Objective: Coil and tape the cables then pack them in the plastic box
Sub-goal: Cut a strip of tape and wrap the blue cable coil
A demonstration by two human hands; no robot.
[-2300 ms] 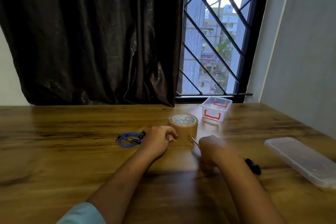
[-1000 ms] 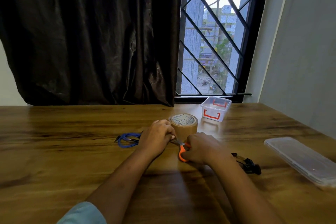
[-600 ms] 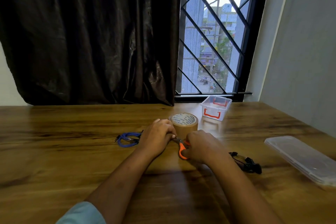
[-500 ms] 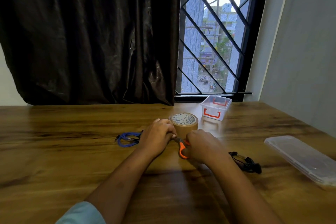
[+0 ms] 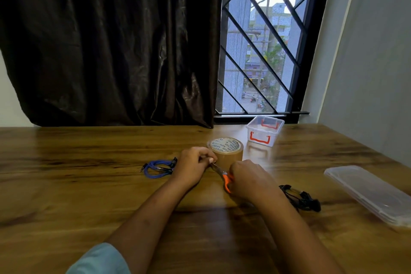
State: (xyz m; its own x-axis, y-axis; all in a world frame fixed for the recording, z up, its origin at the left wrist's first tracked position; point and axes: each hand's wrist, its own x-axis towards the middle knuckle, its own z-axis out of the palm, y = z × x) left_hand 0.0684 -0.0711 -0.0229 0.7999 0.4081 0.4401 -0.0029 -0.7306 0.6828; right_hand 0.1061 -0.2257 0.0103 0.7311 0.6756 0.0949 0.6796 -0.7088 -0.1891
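scissors [image 5: 222, 174] moved in; blades meet left hand [image 5: 192, 167] pinching at tape roll [image 5: 231, 154]

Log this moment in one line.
left hand: curled at tape roll; right hand: grips orange scissors; blue cable: coiled; plastic box: open

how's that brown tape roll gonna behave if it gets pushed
The tape roll lies flat on its end on the table, so it would probably slide, not roll. It looks wide and nearly full, so likely stiff and fairly heavy; tipping seems unlikely.
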